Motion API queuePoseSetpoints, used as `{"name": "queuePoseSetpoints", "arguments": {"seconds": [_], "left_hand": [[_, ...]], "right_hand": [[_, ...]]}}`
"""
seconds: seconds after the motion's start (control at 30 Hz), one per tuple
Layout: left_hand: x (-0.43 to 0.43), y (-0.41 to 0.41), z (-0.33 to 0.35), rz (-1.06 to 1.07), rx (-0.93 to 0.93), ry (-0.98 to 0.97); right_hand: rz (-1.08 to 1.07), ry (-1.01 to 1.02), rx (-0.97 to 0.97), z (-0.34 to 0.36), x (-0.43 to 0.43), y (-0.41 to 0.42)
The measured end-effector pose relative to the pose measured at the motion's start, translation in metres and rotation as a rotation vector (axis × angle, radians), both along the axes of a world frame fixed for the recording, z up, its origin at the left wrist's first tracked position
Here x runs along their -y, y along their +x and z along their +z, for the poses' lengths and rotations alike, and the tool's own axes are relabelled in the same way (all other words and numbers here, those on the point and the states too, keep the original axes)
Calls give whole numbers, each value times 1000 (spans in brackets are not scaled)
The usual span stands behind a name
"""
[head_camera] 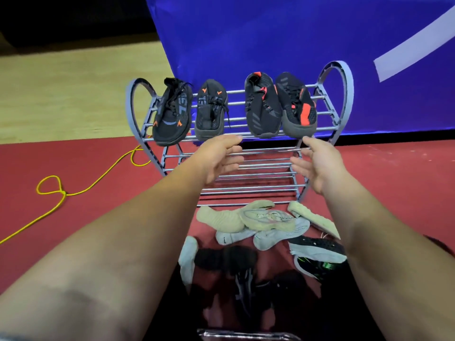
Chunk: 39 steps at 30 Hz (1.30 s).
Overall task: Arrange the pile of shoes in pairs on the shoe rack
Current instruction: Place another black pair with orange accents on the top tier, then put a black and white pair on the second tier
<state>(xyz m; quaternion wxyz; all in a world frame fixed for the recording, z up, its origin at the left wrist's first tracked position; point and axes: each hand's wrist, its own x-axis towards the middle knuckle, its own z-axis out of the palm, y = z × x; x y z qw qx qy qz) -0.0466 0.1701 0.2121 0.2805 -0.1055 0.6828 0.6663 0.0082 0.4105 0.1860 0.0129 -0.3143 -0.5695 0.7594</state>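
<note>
Top shelf of the shoe rack (343, 77): black pair with orange marks (172, 116), black pair with red patches (263, 109). Left hand (220, 156) and right hand (314, 163) hover at its front rail, fingers loose, holding nothing. Pile of shoes (261, 221) lies on the floor before the rack. My judgement: lift both beige shoes (222, 219) together and seat them side by side on a lower shelf.

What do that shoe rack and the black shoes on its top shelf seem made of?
Shoe rack: probably metal, judging by thin glossy silvery rods and grey painted-looking curved sides. Black shoes: seemingly knitted fabric uppers, matte with a woven texture, on dull rubbery-looking soles.
</note>
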Motion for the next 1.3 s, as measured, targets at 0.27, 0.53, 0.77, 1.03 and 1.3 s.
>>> {"name": "queuePoseSetpoints", "arguments": {"seconds": [0.27, 0.53, 0.77, 1.03, 1.3], "left_hand": [[109, 85, -16, -54, -138, -364], [163, 138, -125, -112, -149, -848], [145, 106, -160, -325, -153, -957], [120, 86, -233, -333, 71, -871], [113, 102, -312, -374, 204, -809]], "right_hand": [[380, 537, 97, -15, 49, 83], [683, 952, 140, -41, 71, 94], [798, 984, 251, -102, 71, 53], [955, 899, 548, -177, 53, 31], [912, 707, 707, -258, 69, 66]]}}
